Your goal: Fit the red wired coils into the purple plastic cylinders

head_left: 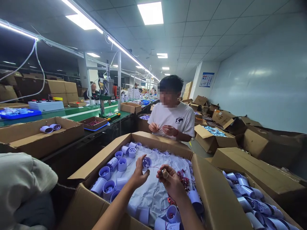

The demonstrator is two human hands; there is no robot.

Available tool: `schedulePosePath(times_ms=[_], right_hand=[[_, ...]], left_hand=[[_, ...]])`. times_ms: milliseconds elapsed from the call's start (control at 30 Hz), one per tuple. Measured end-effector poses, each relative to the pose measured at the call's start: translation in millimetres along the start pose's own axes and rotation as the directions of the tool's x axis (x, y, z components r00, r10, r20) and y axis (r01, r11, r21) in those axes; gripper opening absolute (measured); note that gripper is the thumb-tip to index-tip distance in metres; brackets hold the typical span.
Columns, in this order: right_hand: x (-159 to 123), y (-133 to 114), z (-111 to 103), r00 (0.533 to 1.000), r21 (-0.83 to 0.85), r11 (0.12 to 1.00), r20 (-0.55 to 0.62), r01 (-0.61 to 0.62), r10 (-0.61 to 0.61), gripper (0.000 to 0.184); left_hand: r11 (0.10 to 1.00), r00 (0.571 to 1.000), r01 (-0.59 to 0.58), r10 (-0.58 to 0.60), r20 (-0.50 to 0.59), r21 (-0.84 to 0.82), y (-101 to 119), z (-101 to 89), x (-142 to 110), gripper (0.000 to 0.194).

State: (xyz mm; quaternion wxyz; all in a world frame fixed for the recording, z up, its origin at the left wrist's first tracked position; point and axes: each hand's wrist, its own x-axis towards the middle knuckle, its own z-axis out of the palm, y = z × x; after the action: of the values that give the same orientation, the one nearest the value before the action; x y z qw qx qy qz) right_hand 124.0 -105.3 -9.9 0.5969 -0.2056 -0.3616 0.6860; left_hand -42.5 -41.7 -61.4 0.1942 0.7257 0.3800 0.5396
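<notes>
My left hand is closed round a pale lilac plastic cup-shaped housing, held above an open cardboard box. My right hand pinches a small round part with thin red wires running from it toward the housing. The two hands are close together over the clear plastic liner of the box. Several more lilac housings lie along the box's left side and near edge. A tangle of red-wired parts lies just right of my right hand.
A co-worker in a white T-shirt stands beyond the box, handling something small. Another box of housings sits at right, more cartons behind. A green workbench with a press machine and trays runs along the left.
</notes>
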Motion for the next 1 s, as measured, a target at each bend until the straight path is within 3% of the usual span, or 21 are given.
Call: schedulePosePath(times_ms=[167,333,600,1000], right_hand=[[0,-1,0,0.997,-0.004,0.999,-0.065,0.039,-0.039,0.030],[-1,0,1,1.000,-0.056,0.998,0.006,0.017,-0.017,0.030],[0,8,-2,0.998,-0.209,0.977,0.055,0.051,-0.040,0.023],[1,11,-3,0.995,-0.265,0.960,0.053,0.093,-0.082,0.020]], left_hand=[[0.997,1.000,0.009,-0.010,0.016,0.073,5,-1.0,1,0.050],[1.000,1.000,0.017,-0.017,0.017,-0.011,8,2.0,-4,0.046],[0.972,0.973,-0.225,0.228,-0.038,0.060,18,-1.9,-4,0.057],[0.970,0.965,-0.223,0.233,-0.121,0.093,15,2.6,-2,0.045]])
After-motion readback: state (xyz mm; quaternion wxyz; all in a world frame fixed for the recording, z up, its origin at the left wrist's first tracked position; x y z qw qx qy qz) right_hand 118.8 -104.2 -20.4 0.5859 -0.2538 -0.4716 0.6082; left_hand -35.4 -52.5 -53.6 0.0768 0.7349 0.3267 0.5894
